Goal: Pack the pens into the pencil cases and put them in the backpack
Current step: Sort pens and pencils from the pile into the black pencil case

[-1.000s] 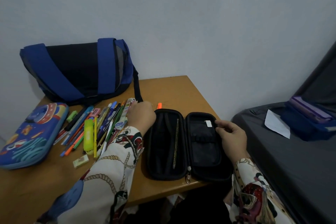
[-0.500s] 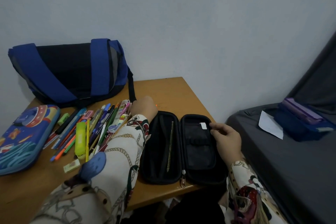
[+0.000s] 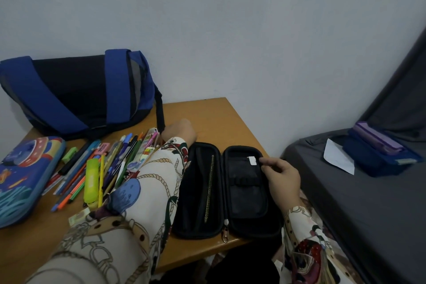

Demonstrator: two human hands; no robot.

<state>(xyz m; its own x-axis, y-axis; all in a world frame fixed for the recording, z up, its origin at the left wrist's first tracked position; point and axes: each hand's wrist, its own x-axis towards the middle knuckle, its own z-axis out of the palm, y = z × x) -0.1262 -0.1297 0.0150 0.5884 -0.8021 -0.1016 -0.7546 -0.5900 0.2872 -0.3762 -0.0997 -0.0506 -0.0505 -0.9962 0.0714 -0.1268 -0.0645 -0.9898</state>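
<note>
A black pencil case (image 3: 244,200) lies open flat at the table's front edge, both halves dark inside. My right hand (image 3: 282,176) grips the right half's outer rim, fingertips near a white tag. A pile of coloured pens and pencils (image 3: 110,163) lies left of the case. My left hand (image 3: 178,132) reaches across to the pile's far end beside the backpack strap; its fingers are hidden behind its back. The blue and black backpack (image 3: 76,92) lies against the wall. A closed blue rocket-print pencil case (image 3: 20,175) sits at the far left.
A small eraser (image 3: 78,217) lies in front of the pens and a green one (image 3: 69,153) behind them. The wooden table (image 3: 212,115) ends just right of the black case. A dark grey bed (image 3: 357,210) on the right carries a blue box (image 3: 378,153) and white paper (image 3: 337,159).
My left hand has slid farther back along the pen pile toward the backpack strap, and the orange tip seen beside it is out of sight. My right hand stays on the case rim.
</note>
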